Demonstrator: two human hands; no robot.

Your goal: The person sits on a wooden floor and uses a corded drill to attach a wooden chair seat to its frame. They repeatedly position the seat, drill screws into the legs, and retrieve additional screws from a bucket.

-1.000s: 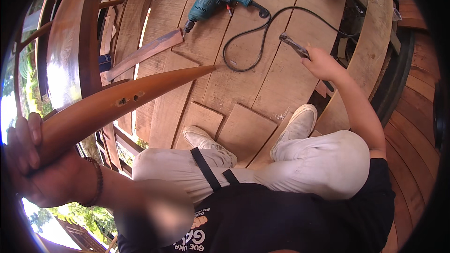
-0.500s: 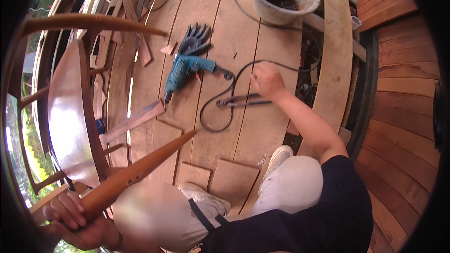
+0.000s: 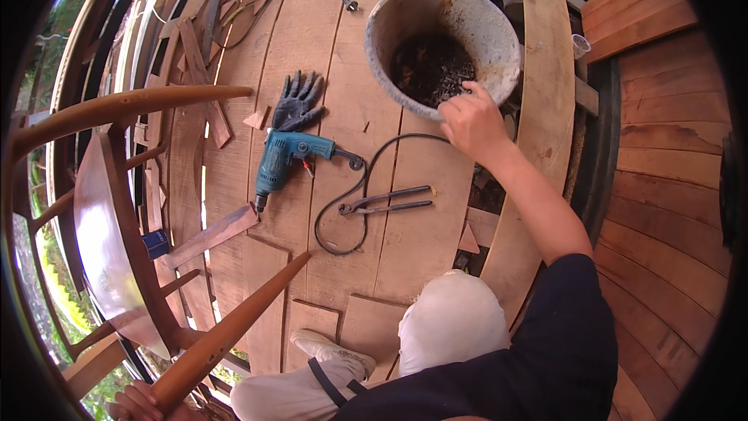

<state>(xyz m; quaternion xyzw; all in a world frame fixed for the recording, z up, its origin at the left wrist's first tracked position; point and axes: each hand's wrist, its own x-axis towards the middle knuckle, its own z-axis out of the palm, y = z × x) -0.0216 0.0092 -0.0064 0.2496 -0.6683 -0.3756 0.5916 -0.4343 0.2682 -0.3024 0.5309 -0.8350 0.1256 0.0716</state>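
Note:
My right hand (image 3: pixel 473 126) is at the near right rim of a grey, rough-walled bucket (image 3: pixel 497 39), its fingers hooked over the edge and the thumb side against it. Dark debris lies in the bucket's bottom. At the lower left, my left hand (image 3: pixel 140 404) is wrapped round the tapered leg (image 3: pixel 226 323) of a brown wooden chair (image 3: pixel 105 218) lying on its side; part of that hand is cut off by the picture's edge. Pincers (image 3: pixel 389 201) with dark handles lie on the planks below my right hand, inside reach of a teal power drill (image 3: pixel 284 160) and its cable.
A dark work glove (image 3: pixel 298 101) lies beyond the drill. Wood strips (image 3: pixel 206 70) are heaped at the far left, near a blue can (image 3: pixel 156 243). Loose boards (image 3: pixel 374 331) lie near my feet. Gaps open between the planks (image 3: pixel 475 168) on the right.
My right hand has gone from near the pincers' handles up to the bucket rim. The bucket has come nearer and its mouth shows more. My left hand stays on the chair leg; the view has shifted.

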